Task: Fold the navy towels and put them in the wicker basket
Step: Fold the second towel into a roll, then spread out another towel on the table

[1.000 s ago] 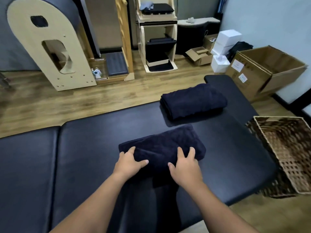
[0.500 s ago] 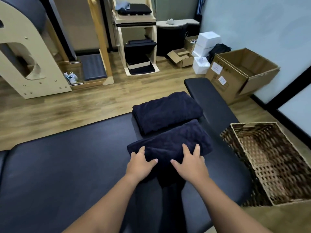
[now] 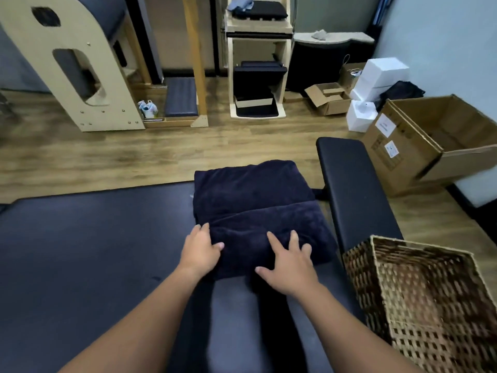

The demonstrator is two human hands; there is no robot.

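Observation:
Two folded navy towels lie on the black padded table (image 3: 80,251). The near towel (image 3: 271,230) now butts against the far towel (image 3: 250,187), edge to edge. My left hand (image 3: 200,249) rests on the near towel's left end with fingers straight. My right hand (image 3: 289,262) lies flat on its right half, fingers spread. The wicker basket (image 3: 376,243) stands on the floor at the right, just past the table's edge, and looks empty inside.
The table's narrow black headrest (image 3: 352,184) juts out beyond the towels. A large open cardboard box (image 3: 403,146) and white boxes (image 3: 382,74) stand on the wooden floor at the right. Wooden exercise equipment (image 3: 80,76) lines the far wall.
Both hands have slid the near towel away from me and to the right until it meets the far towel. My view has swung right, bringing the basket closer.

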